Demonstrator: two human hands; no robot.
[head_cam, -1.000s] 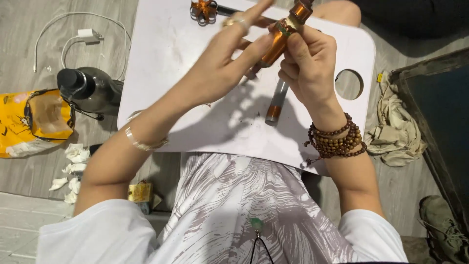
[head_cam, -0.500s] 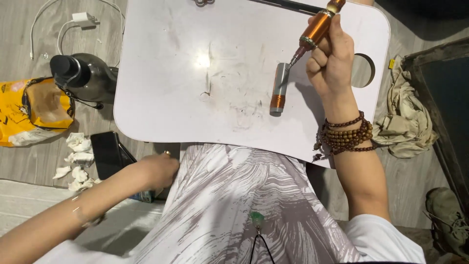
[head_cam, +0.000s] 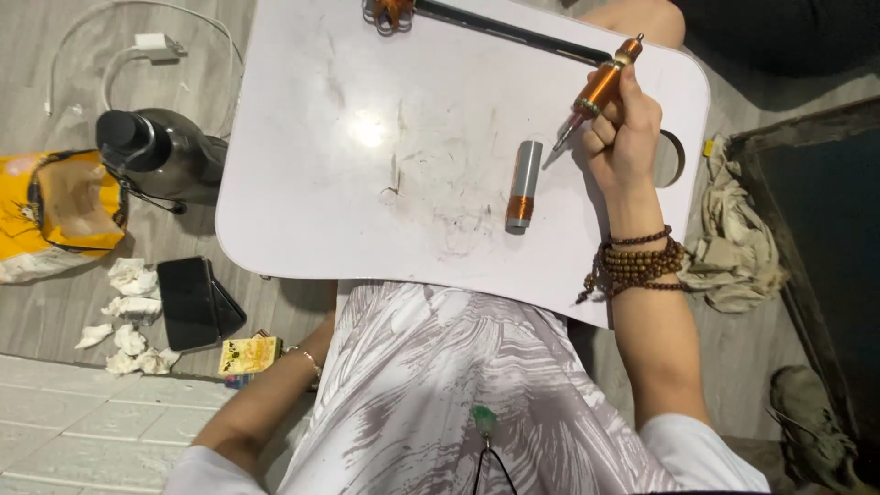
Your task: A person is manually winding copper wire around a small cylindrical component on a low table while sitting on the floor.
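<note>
Nearest the camera, the person's patterned white garment fills the lower middle of the view, with a small green pendant (head_cam: pixel 483 420) hanging at 6 o'clock. At 7 o'clock the left arm drops down beside the lap toward the floor; its wrist carries a thin bangle (head_cam: pixel 307 359), but the left hand itself is hidden under the edge of the white lap table (head_cam: pixel 302 165), so I cannot tell whether it is relaxed or holding something. Just beyond it, at 8 o'clock on the floor, lie a small yellow box (head_cam: pixel 248 355), a dark phone (head_cam: pixel 186 302) and some crumpled tissues (head_cam: pixel 128 312).

On the table, near the centre, a grey cylinder with an orange band (head_cam: pixel 522 186) lies on its side, apart from any hand. At 2 o'clock the right hand (head_cam: pixel 623 137), beaded bracelets on its wrist, is clenched around an orange pen-like tool (head_cam: pixel 600 87), tip pointing down toward the tabletop just beside the cylinder.

Judging by this, the tool is picked up and poised, yet the cylinder is untouched and the tip is not on it; the work on that part seems not yet begun.

Farther off, at 10 o'clock, a dark bottle (head_cam: pixel 151 151) and a yellow bag (head_cam: pixel 55 215) sit on the floor; at 12 o'clock a black rod (head_cam: pixel 513 32) crosses the table's far edge.
</note>
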